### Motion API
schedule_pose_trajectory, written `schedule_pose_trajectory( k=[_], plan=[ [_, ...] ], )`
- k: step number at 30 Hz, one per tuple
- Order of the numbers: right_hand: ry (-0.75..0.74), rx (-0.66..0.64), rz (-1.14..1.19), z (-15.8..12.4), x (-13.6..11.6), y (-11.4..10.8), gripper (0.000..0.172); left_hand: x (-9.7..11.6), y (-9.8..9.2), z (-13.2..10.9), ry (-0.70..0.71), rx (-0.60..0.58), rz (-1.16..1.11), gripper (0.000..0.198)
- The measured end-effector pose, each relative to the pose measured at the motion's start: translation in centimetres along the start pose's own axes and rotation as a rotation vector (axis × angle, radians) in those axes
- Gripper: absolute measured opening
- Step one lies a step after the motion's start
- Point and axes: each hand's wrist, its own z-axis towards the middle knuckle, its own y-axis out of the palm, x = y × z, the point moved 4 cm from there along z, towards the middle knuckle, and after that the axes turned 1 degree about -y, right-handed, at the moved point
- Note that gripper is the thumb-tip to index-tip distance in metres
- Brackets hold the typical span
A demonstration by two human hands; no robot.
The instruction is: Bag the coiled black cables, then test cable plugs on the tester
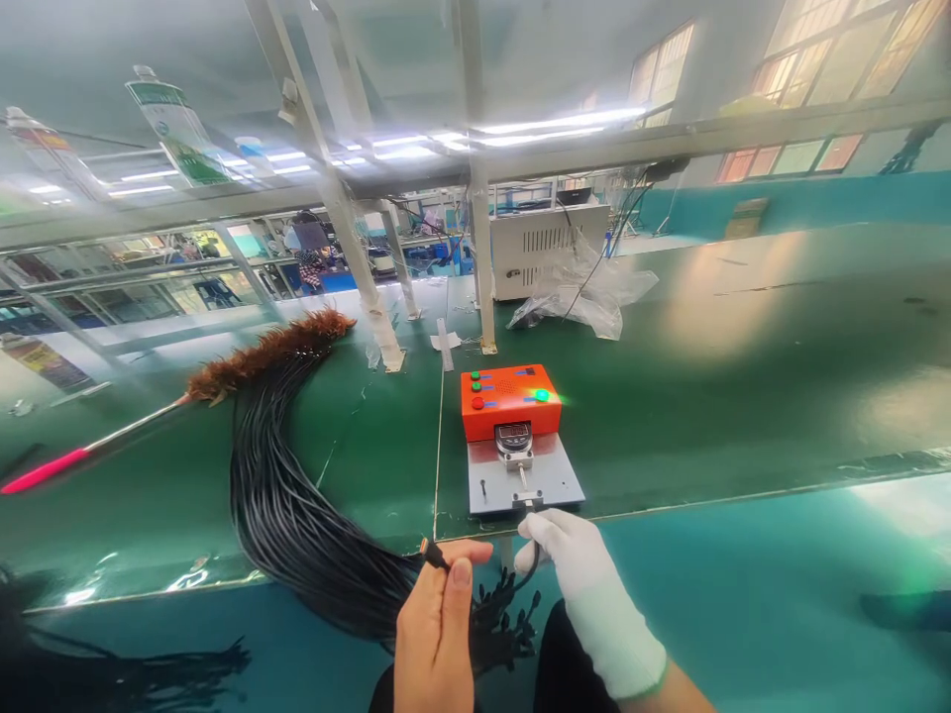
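My left hand point(438, 619), bare, is closed on a black cable. The cable's plug point(433, 555), with an orange tip, sticks out above the thumb. A white glove covers my right hand point(586, 584), whose fingers pinch black cable point(536, 562) at the front of a test fixture. That fixture has a metal plate point(554, 480), a digital gauge point(514, 439) with a dark display, and an orange box point(496, 418) with a lit green light. I cannot tell whether the cable end is seated in the clamp point(528, 501).
A thick bundle of black cables point(278, 515) hangs over the bench edge, left of my hands. Farther left lies a brown duster point(260, 358) with a pink handle. Metal posts point(481, 238), a grey metal box point(520, 248) and clear plastic bags point(594, 297) stand behind.
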Motion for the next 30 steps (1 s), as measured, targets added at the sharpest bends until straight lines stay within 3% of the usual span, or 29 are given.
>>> schedule_pose_trajectory(
  k=[6,11,20,25,27,30],
  plan=[
    [0.029,-0.016,0.058,0.0,-0.2,-0.1,0.026,-0.8,-0.1,0.3,0.025,-0.025,-0.016,0.028],
    [0.041,-0.007,0.053,0.8,0.0,0.1,0.025,-0.2,-0.3,0.4,0.087,0.010,0.039,0.028],
    [0.049,-0.005,0.057,1.2,-0.2,0.3,0.023,-0.9,0.2,0.5,-0.042,-0.086,0.044,0.024],
    [-0.012,-0.125,-0.097,-0.2,-0.1,-0.2,0.026,-1.4,0.7,0.7,-0.032,-0.148,0.077,0.024],
    [-0.094,-0.056,-0.317,-1.4,-0.4,-0.9,0.029,-1.5,1.0,0.6,-0.027,-0.168,0.073,0.024],
    [-0.327,0.189,-0.560,-3.1,-1.8,-1.9,0.033,-1.5,1.6,0.3,-0.032,-0.211,0.074,0.025]
  ],
)
